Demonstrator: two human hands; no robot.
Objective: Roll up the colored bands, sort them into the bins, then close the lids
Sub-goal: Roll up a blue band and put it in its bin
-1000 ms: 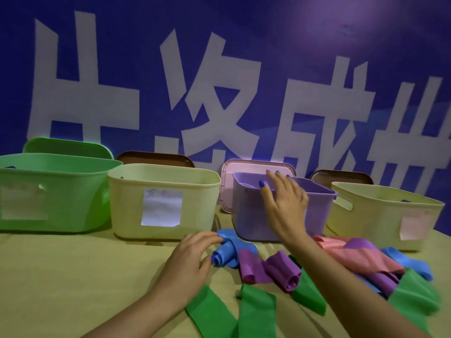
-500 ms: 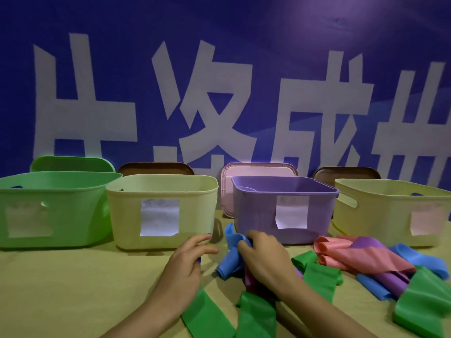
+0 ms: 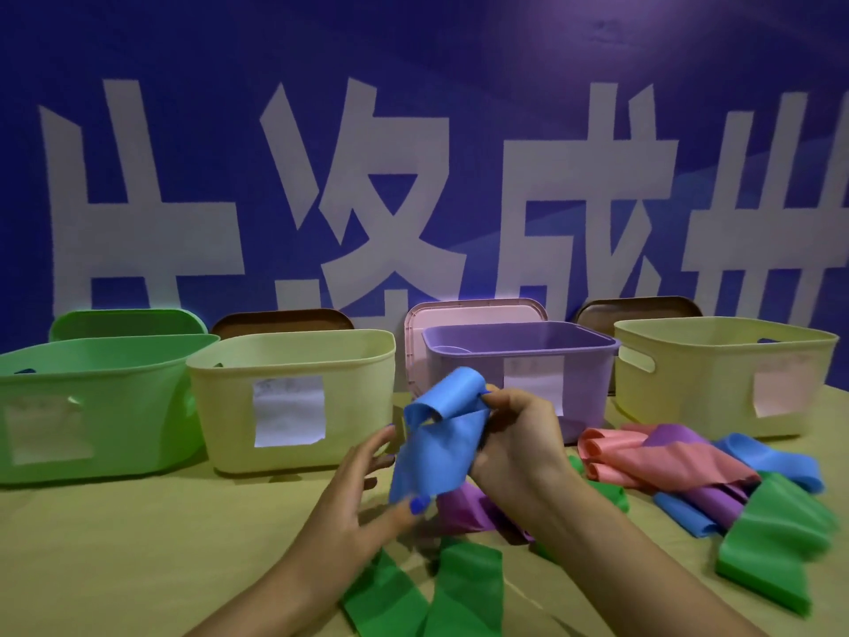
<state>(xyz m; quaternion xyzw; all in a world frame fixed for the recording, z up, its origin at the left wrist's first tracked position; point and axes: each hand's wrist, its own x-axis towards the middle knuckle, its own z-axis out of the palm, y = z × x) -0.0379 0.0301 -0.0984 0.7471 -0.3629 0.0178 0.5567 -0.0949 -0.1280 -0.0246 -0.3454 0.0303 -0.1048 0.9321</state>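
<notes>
With the blue band [image 3: 441, 434] lifted at frame centre, you're set to roll it.
Your right hand [image 3: 514, 434] pinches its curled top; your left hand [image 3: 367, 494] grips the loose tail, keeping it taut before the open bins [image 3: 294, 356].

Two bare forearms came up from the bottom edge, no sleeves showing on either. The left hand [image 3: 363, 494] wore bright blue nail polish, clear on the thumbnail. The right hand [image 3: 514, 445] showed its back, nails hidden.

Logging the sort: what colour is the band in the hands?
Blue band, clearest in the head view.
</notes>
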